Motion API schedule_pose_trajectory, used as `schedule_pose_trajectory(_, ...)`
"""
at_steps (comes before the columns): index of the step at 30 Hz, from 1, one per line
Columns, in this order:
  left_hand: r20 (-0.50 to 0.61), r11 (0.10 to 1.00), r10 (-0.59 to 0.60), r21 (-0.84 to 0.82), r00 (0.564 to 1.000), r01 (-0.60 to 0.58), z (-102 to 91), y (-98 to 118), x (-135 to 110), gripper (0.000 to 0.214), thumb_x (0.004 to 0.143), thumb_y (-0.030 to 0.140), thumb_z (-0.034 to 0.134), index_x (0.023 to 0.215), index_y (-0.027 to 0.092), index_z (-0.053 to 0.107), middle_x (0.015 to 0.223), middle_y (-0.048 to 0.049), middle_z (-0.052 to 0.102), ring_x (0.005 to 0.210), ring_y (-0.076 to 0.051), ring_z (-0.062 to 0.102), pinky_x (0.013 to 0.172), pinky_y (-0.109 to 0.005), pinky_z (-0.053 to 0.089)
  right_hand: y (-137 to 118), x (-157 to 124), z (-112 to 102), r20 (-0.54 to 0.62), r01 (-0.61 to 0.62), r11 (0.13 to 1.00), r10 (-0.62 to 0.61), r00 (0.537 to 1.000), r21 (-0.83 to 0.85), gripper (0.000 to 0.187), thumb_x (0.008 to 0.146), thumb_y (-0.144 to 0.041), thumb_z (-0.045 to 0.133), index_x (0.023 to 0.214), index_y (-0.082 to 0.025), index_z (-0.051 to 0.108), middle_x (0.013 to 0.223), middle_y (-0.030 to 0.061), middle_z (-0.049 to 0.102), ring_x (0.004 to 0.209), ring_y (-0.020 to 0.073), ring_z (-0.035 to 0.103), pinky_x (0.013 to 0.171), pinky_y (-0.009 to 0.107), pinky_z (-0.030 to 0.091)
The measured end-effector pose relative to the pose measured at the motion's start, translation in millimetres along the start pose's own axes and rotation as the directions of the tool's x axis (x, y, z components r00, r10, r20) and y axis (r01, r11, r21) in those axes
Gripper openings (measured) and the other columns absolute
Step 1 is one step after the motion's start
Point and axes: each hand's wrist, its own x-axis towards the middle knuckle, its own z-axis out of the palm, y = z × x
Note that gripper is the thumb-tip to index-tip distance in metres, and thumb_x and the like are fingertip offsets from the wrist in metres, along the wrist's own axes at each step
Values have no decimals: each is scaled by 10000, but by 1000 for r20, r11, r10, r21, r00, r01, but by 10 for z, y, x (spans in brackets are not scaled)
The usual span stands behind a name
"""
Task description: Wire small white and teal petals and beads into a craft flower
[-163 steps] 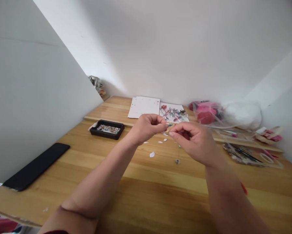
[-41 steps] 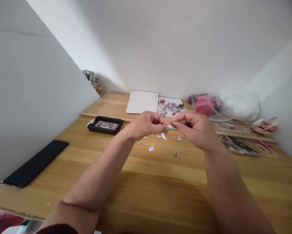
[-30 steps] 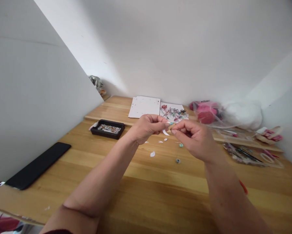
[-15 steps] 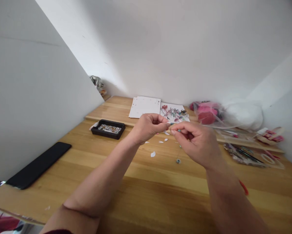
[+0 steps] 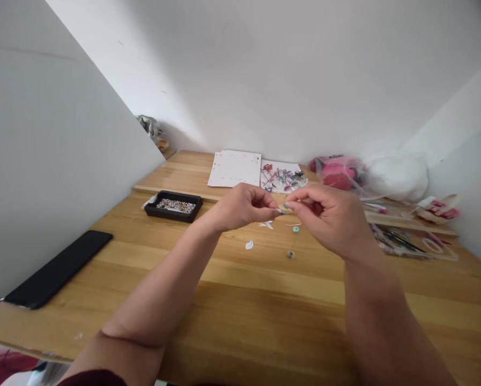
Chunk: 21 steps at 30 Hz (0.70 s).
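My left hand (image 5: 251, 206) pinches a small blue-and-white piece (image 5: 282, 213) between thumb and fingertips; its exact kind is too small to tell. Close beside it, my right hand (image 5: 324, 217) is closed in a pinch, and what lies in its fingertips is hidden, though a thin strand seems to run between the hands. Below them on the wooden desk (image 5: 240, 300) lie a white leaf-shaped cutout (image 5: 249, 245) and other slim white cutouts (image 5: 266, 224). A teal spool (image 5: 295, 229) and a dark small spool (image 5: 290, 254) rest under the right hand.
A black tray (image 5: 174, 216) of small beads stands left of the hands, with a black phone-like slab (image 5: 59, 268) nearer the left edge. White sheets (image 5: 235, 169) and wire flowers (image 5: 284, 177) lie behind. Bags (image 5: 397, 174) and tools (image 5: 401, 241) sit right.
The view has shifted slightly. My hands are still together, with the right fingertips now a little apart from the left and the blue piece showing more between them.
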Motion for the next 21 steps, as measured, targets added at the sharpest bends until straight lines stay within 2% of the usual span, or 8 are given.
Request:
schedule_pose_trajectory(4,68,988,-19,-149,997,29,-16,1,1,177,761,305,813,806,150,740,741,-24,718,681,-96,622,674,-231,485,92,24,9,51,-134,967,126,991,215,109,895,-295,675,851,-211,727,614,-17,554,527,107,387,493,283,275)
schedule_pose_trajectory(9,111,970,-46,-233,993,71,-11,35,-12,182,741,294,838,796,146,747,727,-26,719,668,-94,623,659,-227,480,148,70,7,156,-256,867,208,965,427,165,852,-359,724,804,-201,715,604,-18,527,537,106,377,492,278,266)
schedule_pose_trajectory(15,117,956,-28,-287,993,61,-11,17,-6,147,753,268,820,798,148,749,728,-17,710,653,-83,600,645,-227,456,216,84,127,190,-275,827,206,960,491,175,848,-360,729,810,-190,710,632,-15,548,557,105,395,503,275,258)
schedule_pose_trajectory(21,1,947,-47,-319,999,45,-6,21,24,171,717,260,833,744,137,717,692,-14,685,606,-75,553,579,-221,389,221,99,236,184,-270,794,201,962,545,191,841,-363,721,818,-175,697,595,-42,500,516,84,334,487,260,234)
